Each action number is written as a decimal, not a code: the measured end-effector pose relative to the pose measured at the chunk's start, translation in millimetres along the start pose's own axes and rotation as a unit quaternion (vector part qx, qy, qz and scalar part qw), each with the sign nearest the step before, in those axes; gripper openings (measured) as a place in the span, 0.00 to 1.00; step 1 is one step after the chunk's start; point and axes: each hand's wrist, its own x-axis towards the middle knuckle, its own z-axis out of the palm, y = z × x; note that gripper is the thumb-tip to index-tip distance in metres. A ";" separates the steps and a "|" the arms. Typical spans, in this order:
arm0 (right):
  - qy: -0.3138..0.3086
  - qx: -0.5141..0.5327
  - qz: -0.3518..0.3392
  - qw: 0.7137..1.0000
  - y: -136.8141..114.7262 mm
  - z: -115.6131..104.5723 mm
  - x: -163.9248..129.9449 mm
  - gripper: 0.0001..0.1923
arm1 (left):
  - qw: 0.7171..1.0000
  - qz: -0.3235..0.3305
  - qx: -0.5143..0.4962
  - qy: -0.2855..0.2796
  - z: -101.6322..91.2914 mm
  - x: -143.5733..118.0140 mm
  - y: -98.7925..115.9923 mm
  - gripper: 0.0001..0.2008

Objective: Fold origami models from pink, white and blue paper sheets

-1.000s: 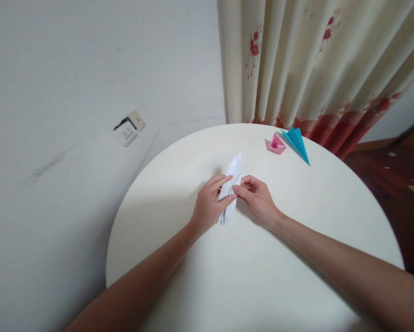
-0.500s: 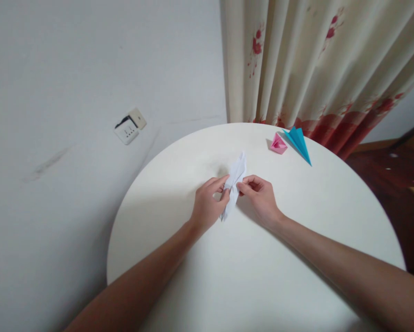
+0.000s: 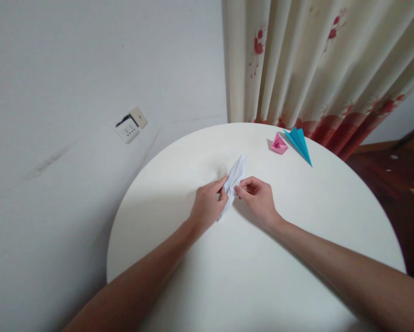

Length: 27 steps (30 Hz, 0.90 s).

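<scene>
A long, narrow piece of folded white paper (image 3: 237, 171) is held slantwise over the middle of the round table, its far tip pointing toward the curtain. My left hand (image 3: 209, 200) grips its left edge between thumb and fingers. On the other side, my right hand (image 3: 258, 196) pinches the paper's right edge near the middle, with the thumb against curled fingers. Creases run to the centre, and the fingers hide part of the lower half.
The round white table (image 3: 297, 221) stands against a pale wall with an outlet (image 3: 127, 130). At the far right edge, a pink folded-paper boat-like shape (image 3: 279, 145) lies beside a blue paper plane (image 3: 299, 144). A flowered curtain (image 3: 297, 69) hangs behind.
The white paper has tilted and looks flatter and wider between my hands. Both hands keep nearly the same place, with the right fingers shifted slightly left.
</scene>
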 end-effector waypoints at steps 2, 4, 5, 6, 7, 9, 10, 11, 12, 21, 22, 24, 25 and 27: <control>-0.001 -0.001 0.000 1.000 -0.9 0.6 -0.2 0.09 | 0.998 -0.042 -0.045 -0.002 1.5 0.7 -1.7 0.21; 0.002 0.003 -0.005 1.000 -1.2 1.1 -0.2 0.09 | 0.989 -0.085 -0.118 -0.002 3.0 2.0 -3.1 0.19; 0.005 0.002 -0.011 1.000 -0.9 1.2 -0.2 0.09 | 0.983 -0.103 -0.150 0.000 3.5 2.6 -3.4 0.18; 0.008 -0.005 -0.019 1.000 -0.4 1.0 -0.1 0.10 | 0.978 -0.116 -0.174 0.002 3.7 3.2 -3.5 0.17; 0.015 -0.019 -0.028 0.999 0.2 0.5 -0.1 0.11 | 0.975 -0.123 -0.187 0.006 3.6 3.7 -3.3 0.16; 0.039 -0.073 -0.058 0.995 0.8 -1.5 -0.1 0.18 | 0.973 -0.127 -0.194 0.021 3.0 4.1 -2.6 0.15; 0.055 -0.109 -0.079 0.989 0.3 -2.8 -0.2 0.21 | 0.972 -0.124 -0.198 0.031 2.7 4.0 -2.3 0.15; 0.070 -0.145 -0.104 0.981 -1.0 -4.1 -0.4 0.23 | 0.970 -0.121 -0.205 0.042 2.5 3.8 -2.1 0.14; 0.081 -0.181 -0.130 0.972 -2.9 -5.4 -0.7 0.23 | 0.968 -0.118 -0.215 0.052 2.5 3.6 -2.0 0.12; 0.011 -0.333 -0.152 0.931 -11.3 -5.7 -3.0 0.03 | 0.975 -0.085 -0.198 0.050 5.0 -0.7 0.4 0.05; 0.012 -0.337 -0.139 0.931 -10.1 -5.6 -2.7 0.04 | 0.975 -0.083 -0.199 0.047 5.2 -1.1 0.5 0.05; 0.010 -0.340 -0.117 0.933 -8.4 -5.9 -2.0 0.04 | 0.975 -0.078 -0.204 0.040 5.6 -1.6 0.7 0.05; 0.006 -0.340 -0.109 0.934 -8.0 -6.2 -1.9 0.04 | 0.975 -0.077 -0.205 0.037 5.7 -1.7 0.7 0.05; 0.000 -0.334 -0.093 0.938 -8.2 -6.8 -1.9 0.06 | 0.975 -0.075 -0.204 0.034 5.9 -1.7 0.8 0.05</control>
